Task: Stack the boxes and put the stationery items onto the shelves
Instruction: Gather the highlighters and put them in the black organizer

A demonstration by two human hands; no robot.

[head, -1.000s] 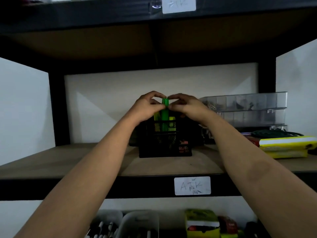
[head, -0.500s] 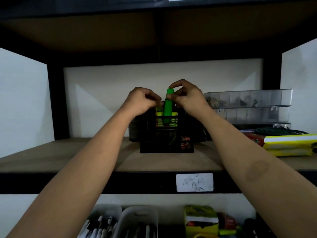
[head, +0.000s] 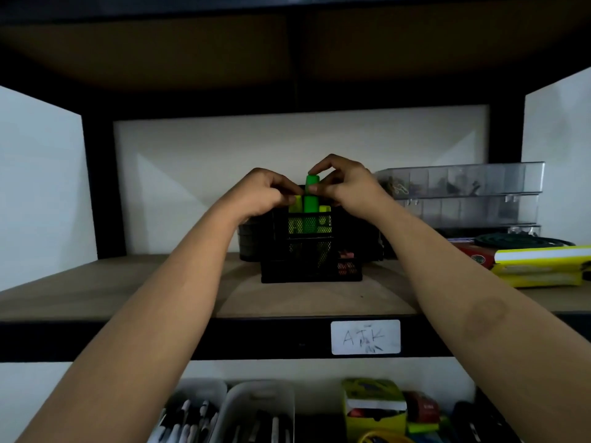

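Fingertips of the right hand (head: 347,183) pinch the cap of a bright green highlighter marker (head: 311,199) standing upright in a black mesh desk organizer (head: 311,251) on the wooden shelf (head: 128,282). The left hand (head: 262,193), fingers curled, grips a yellow highlighter (head: 295,204) beside it.

Handwritten label (head: 365,337) on shelf edge
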